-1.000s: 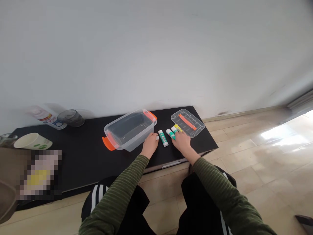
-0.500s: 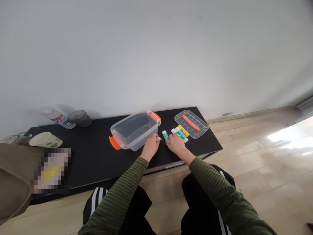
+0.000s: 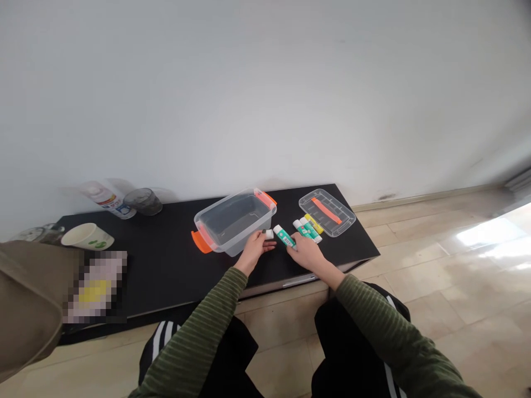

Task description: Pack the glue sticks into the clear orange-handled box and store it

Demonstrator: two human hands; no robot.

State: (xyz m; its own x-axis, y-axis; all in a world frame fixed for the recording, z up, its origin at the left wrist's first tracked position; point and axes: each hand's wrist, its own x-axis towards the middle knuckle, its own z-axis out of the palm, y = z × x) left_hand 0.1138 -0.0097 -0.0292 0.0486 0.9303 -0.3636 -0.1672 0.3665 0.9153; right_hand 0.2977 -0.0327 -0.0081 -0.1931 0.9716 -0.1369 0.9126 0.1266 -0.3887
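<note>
My left hand (image 3: 254,247) pinches a small white cap (image 3: 269,234) beside the front right wall of a clear plastic box (image 3: 232,241) with orange latches. The cap's inner end is hidden by the fingers. A green-and-white glue stick (image 3: 284,236) is gripped at its lower end by my right hand (image 3: 306,251), its white end pointing at the cap. The two pieces are a little apart. Just beyond my right hand lie more green glue sticks (image 3: 307,227) and a yellow stick (image 3: 314,223). A clear lid (image 3: 342,214) with an orange handle rests next to them.
All this is on a black table (image 3: 174,276) against the wall. At its left are a spray can (image 3: 105,199), a dark glass (image 3: 143,201), a paper cup (image 3: 88,237) and a blurred-out packet (image 3: 97,287). A brown-clothed person's part (image 3: 31,304) shows at the left edge.
My right hand has lifted the glue stick up and tilted it toward the cap. My left hand has turned, bringing the cap more into view. The camera view has shifted slightly.
</note>
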